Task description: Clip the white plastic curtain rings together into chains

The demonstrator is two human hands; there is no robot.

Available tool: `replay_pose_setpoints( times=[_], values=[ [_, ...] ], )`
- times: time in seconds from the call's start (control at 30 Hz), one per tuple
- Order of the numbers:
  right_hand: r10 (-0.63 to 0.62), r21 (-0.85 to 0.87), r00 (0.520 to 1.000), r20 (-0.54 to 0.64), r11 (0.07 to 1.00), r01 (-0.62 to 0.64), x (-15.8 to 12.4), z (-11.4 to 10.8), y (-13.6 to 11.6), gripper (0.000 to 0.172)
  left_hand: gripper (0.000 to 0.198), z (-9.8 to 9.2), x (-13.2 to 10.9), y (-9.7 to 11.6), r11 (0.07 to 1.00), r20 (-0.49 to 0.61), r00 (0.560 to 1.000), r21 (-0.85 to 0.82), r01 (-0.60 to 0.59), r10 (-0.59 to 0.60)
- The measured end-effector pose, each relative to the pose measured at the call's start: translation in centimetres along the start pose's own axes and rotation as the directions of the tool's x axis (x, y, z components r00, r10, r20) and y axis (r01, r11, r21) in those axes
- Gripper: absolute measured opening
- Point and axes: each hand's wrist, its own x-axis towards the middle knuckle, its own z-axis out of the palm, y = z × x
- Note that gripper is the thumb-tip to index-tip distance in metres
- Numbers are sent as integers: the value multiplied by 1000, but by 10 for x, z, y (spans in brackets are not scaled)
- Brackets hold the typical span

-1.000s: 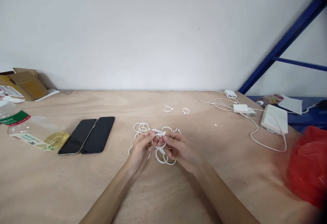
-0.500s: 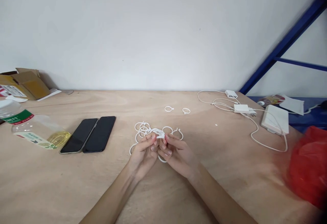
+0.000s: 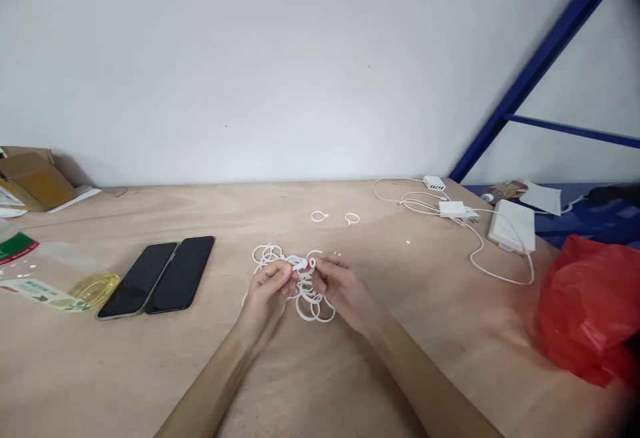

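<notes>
Just above a pile of white plastic rings (image 3: pixel 314 319), my left hand (image 3: pixel 265 293) pinches a small white plastic piece (image 3: pixel 301 264) between thumb and forefinger. Opposite it, my right hand (image 3: pixel 346 290) has its thumb and forefinger closed on a small white loop (image 3: pixel 313 262). Whether the piece and the loop belong to one ring, I cannot tell. Several rings overlap on the table below and between my hands, some partly hidden by the fingers. Farther back lie two separate rings, a left one (image 3: pixel 313 217) and a right one (image 3: pixel 353 215), each with a small eyelet.
Two dark phones (image 3: pixel 137 278) (image 3: pixel 181 275) lie side by side on the wooden table (image 3: pixel 125 371), near a lying bottle of yellow liquid (image 3: pixel 93 289). A cardboard box (image 3: pixel 37 178) stands back left. White cables and a charger (image 3: pixel 453 209), a white box (image 3: pixel 512 226) and a red bag (image 3: pixel 590 311) are right.
My hands have moved slightly apart, and the small loop at my right fingertips now shows. More rings are visible between the hands. The whole view has shifted a little to the right.
</notes>
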Motion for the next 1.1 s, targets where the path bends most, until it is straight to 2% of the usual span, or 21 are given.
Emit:
replay_pose_setpoints(
  times=[0.03,0.07,0.13,0.2,0.23,0.27,0.33,0.43,0.53,0.63,0.73,0.83,0.87,0.93,0.97,1.03,1.1],
  values=[
    [-75,-103,993,-96,992,65,4,-8,-2,19,20,-3,1,-1,985,-31,997,161,-64,70],
    [-163,-223,968,-192,968,119,10,-17,-5,20,19,-5,2,-1,930,-30,987,341,-139,159],
    [-362,-495,870,-336,854,164,23,-41,-10,23,14,-11,3,-4,699,49,939,655,-288,341],
    [-493,-779,801,-339,624,55,39,-69,-14,28,9,-15,3,-7,452,163,877,805,-383,452],
    [-521,-886,792,-318,461,-53,46,-82,-16,32,7,-17,3,-8,372,201,855,835,-405,478],
    [-521,-910,794,-314,403,-96,53,-94,-18,35,7,-18,4,-10,326,224,844,850,-414,487],
    [-513,-939,809,-288,318,-133,65,-113,-21,39,12,-18,4,-12,295,237,840,861,-414,488],
    [-476,-961,841,-256,217,-169,75,-127,-25,42,15,-19,4,-14,276,244,839,868,-413,486],
    [-429,-972,873,-232,129,-196,79,-130,-29,33,14,-18,4,-14,220,257,836,889,-401,484],
    [-397,-981,897,-195,91,-173,78,-128,-29,22,14,-19,5,-15,186,265,829,898,-398,493],
    [-416,-988,902,-116,146,-60,67,-116,-26,17,14,-19,5,-15,198,265,812,887,-417,521],
    [-444,-934,892,-85,347,84,46,-88,-22,19,15,-17,5,-13,216,263,802,876,-432,536],
    [-402,-890,912,-74,440,122,38,-77,-21,22,16,-16,4,-12,227,258,806,874,-430,533],
    [-186,-743,983,-9,659,118,22,-52,-19,27,18,-13,3,-10,276,229,827,869,-411,513],
    [-86,-660,995,44,746,93,15,-41,-18,29,20,-12,2,-8,310,208,843,864,-396,496],
    [30,-515,990,136,856,45,6,-22,-14,31,22,-9,1,-6,377,180,880,852,-362,439],
    [66,-384,983,174,923,5,1,-11,-10,32,22,-8,1,-5,447,166,920,834,-324,356]
  ],
)
